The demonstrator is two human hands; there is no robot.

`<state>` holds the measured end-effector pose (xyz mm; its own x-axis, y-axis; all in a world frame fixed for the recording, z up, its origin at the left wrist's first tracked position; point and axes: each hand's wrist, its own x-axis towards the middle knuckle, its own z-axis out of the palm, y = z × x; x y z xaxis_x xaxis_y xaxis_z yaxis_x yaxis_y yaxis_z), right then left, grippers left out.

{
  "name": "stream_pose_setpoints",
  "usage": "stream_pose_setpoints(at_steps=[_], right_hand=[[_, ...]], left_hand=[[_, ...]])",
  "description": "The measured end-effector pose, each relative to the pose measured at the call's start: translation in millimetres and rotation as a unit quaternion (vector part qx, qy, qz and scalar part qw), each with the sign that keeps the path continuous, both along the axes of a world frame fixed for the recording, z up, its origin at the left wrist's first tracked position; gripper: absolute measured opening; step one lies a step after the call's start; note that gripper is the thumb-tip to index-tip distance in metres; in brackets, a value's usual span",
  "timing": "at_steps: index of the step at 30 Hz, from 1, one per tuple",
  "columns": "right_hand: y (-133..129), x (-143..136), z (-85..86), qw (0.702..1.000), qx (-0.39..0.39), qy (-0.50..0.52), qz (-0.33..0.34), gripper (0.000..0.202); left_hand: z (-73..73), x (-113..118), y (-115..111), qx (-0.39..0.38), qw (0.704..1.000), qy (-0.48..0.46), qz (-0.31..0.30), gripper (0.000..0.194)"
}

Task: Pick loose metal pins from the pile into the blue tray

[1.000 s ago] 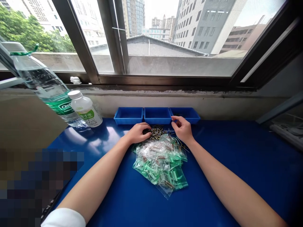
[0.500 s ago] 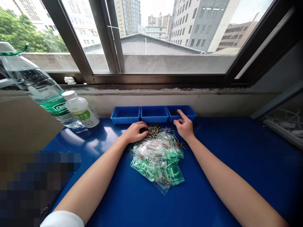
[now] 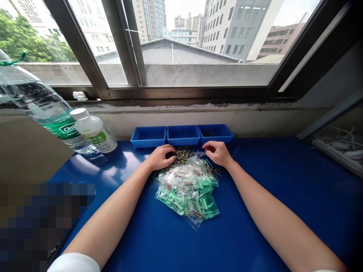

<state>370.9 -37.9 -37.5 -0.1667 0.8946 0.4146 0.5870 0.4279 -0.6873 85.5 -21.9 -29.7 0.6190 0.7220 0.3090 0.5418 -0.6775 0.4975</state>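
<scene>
A heap of thin dark and brass-coloured metal pieces, like screws or pins [image 3: 183, 154], lies on the blue table. My left hand [image 3: 161, 156] rests at its left edge, thumb and curled fingers apart. At the heap's right side is my right hand [image 3: 217, 153], its fingers bent and close together; whether anything small is between them is hidden. In front of the heap lie several clear and green plastic bags [image 3: 184, 189] with small metal parts inside. Some dark pieces [image 3: 208, 133] lie in the right blue bin [image 3: 224, 139], behind my right hand.
Two more blue bins, the left bin [image 3: 149, 143] and the middle bin [image 3: 183, 141], stand in line along the wall. A large water bottle [image 3: 56, 113] and a small white bottle [image 3: 92, 130] stand at the left. A power strip [image 3: 340, 153] lies at the right.
My right hand has come back from over the right bin toward the heap, and its outstretched index finger is now bent. The left hand stays by the heap. The view has shifted slightly.
</scene>
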Motion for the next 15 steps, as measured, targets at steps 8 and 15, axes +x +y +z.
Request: stream_pose_setpoints(at_steps=[8, 15], right_hand=[[6, 20, 9.3, 0.988, -0.103, -0.088, 0.075, 0.015], [8, 22, 7.5, 0.987, -0.124, -0.082, 0.069, 0.017]], left_hand=[[-1.6, -1, 1, 0.0, 1.0, 0.005, -0.002, 0.025], [-0.2, 0, 0, 0.0, 1.0, -0.001, -0.001, 0.025]])
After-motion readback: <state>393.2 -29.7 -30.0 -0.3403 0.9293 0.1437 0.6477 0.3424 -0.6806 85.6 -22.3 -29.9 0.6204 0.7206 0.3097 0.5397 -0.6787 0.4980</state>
